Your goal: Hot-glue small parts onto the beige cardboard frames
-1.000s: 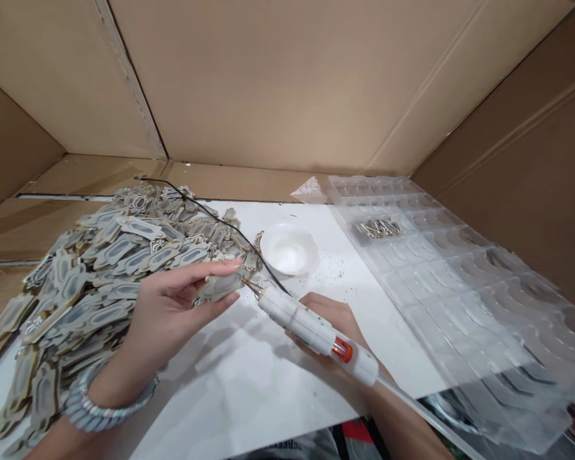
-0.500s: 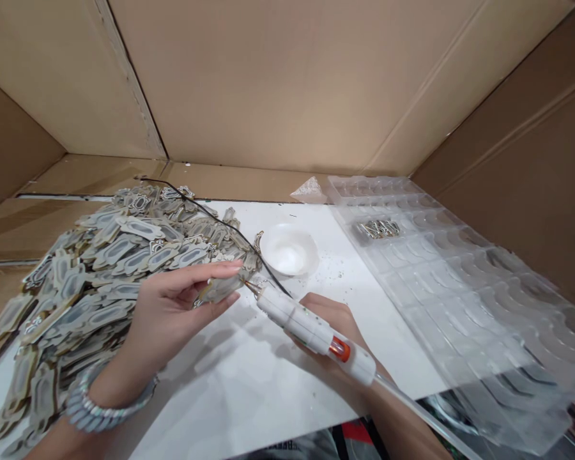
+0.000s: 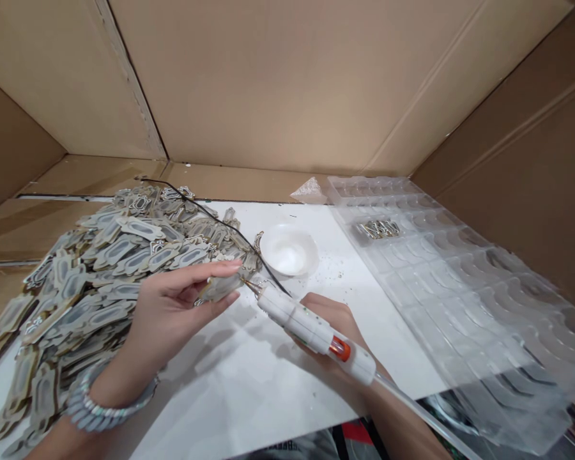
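White glue gun (image 3: 311,328), gripped in the right hand (image 3: 329,309), stays at the plaque (image 3: 222,287) the left hand (image 3: 170,300) pinches.

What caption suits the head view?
The left hand pinches a flat grey piece; the right hand points a white glue gun at it.

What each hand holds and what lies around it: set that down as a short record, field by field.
Left hand: pinches a flat framed piece between thumb and fingers
Right hand: holds a white glue gun
Gun tip: at the piece's right end; contact unclear
Left side: pile of similar pieces
Beyond the gun: white bowl
Right side: clear compartment tray with small metallic parts
Cord: black cord, running across the pile toward the gun
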`<state>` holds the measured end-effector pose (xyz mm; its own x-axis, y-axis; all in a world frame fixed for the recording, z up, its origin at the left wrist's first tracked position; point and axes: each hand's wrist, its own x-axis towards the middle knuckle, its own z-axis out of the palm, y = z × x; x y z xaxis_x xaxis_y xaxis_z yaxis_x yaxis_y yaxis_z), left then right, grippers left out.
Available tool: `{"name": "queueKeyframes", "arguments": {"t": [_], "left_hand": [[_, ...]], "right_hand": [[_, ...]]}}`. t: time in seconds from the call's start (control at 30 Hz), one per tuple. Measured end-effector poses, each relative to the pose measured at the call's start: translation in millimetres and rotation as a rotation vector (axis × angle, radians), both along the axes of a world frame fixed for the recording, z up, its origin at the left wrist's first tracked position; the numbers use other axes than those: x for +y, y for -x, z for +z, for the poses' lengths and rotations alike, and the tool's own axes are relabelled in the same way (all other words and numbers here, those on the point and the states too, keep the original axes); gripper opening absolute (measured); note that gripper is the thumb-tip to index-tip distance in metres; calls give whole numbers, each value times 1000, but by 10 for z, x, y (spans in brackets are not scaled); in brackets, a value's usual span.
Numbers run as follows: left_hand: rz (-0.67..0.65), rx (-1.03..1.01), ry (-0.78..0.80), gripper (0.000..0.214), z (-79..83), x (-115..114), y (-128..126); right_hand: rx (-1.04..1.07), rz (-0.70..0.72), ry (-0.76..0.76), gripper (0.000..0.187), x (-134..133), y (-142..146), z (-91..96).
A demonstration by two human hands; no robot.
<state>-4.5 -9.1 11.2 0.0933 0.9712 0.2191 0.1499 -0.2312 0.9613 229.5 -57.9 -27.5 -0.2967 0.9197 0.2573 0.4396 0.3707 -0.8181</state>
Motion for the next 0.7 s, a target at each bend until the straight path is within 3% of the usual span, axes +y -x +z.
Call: {"name": "queueKeyframes", "arguments": {"t": [0.33,0.7], "left_hand": [[17,-28,-7,23,8,-6,4],[23,61,-51,21,-58,58,45]], "right_hand": [[9,-38,27,18,-1,-3,-28],[26,-152,-75,27,89,-33,-52]]}}
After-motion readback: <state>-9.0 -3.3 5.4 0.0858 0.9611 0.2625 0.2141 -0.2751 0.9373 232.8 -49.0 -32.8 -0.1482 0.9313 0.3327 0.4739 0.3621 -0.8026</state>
